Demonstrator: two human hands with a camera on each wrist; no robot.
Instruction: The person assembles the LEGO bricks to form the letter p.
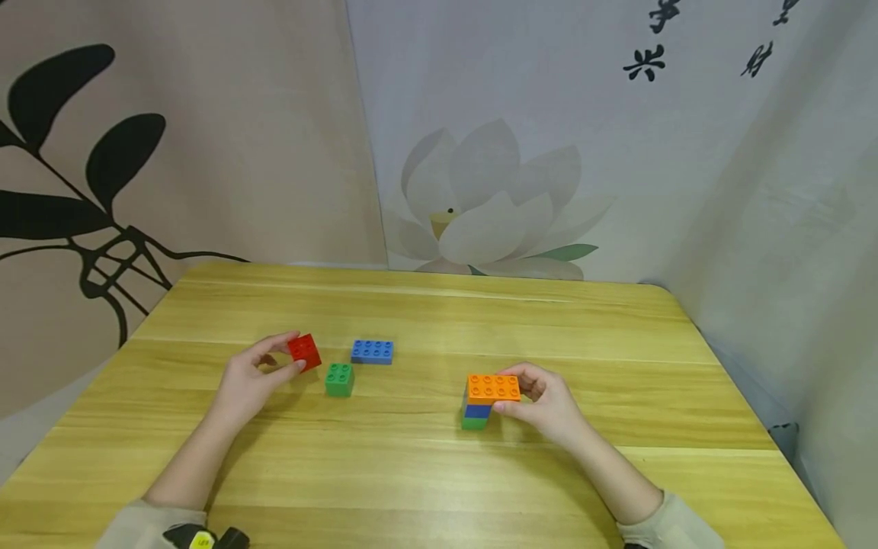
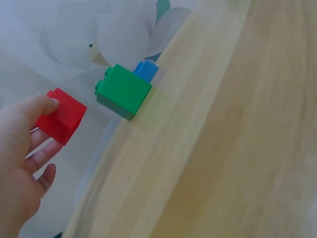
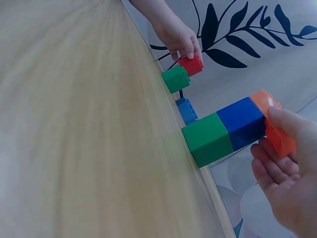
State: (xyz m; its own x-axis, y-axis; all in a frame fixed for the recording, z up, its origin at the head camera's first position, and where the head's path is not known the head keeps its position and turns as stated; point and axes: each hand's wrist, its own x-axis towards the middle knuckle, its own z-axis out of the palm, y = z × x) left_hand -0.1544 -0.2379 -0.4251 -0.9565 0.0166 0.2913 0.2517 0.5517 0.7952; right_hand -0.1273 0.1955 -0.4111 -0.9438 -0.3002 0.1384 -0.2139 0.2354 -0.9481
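Note:
My left hand [image 1: 245,381] pinches a red toy building brick [image 1: 305,352] between thumb and fingers, tilted and held above the table. Just right of it a square green brick [image 1: 339,380] stands on the table, with a longer blue brick [image 1: 373,352] lying behind. My right hand [image 1: 549,404] pinches the right end of an orange brick [image 1: 493,388]. That orange brick sits on top of a dark blue brick [image 3: 241,123], which rests on a green brick [image 3: 208,140] at the bottom. In the right wrist view the green base appears to stand on the table.
The wooden table [image 1: 384,488] carries all the bricks. Behind it hangs a pale curtain [image 1: 274,137] printed with a lotus flower, dark leaves and writing. A strap with a dark device [image 1: 206,537] is on the left sleeve.

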